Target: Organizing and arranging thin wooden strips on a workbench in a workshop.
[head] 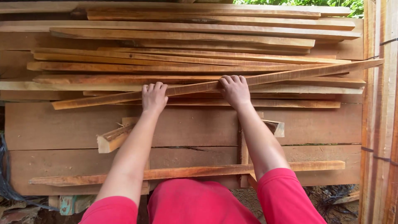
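A long thin wooden strip [290, 76] runs slanted across the pile, its right end higher than its left. My left hand [154, 97] grips it near the left of centre, fingers curled over its top edge. My right hand [234, 90] grips the same strip further right, fingers also curled over it. Both arms reach forward in red sleeves. The strip lies over a pile of many similar wooden strips [186, 39] stacked lengthwise.
Wide reddish planks [54, 126] lie under the pile, nearer to me. A short block [114, 139] and another long strip [186, 171] rest on them. Upright timber [379, 124] stands at the right. Green foliage [298, 2] shows at the top.
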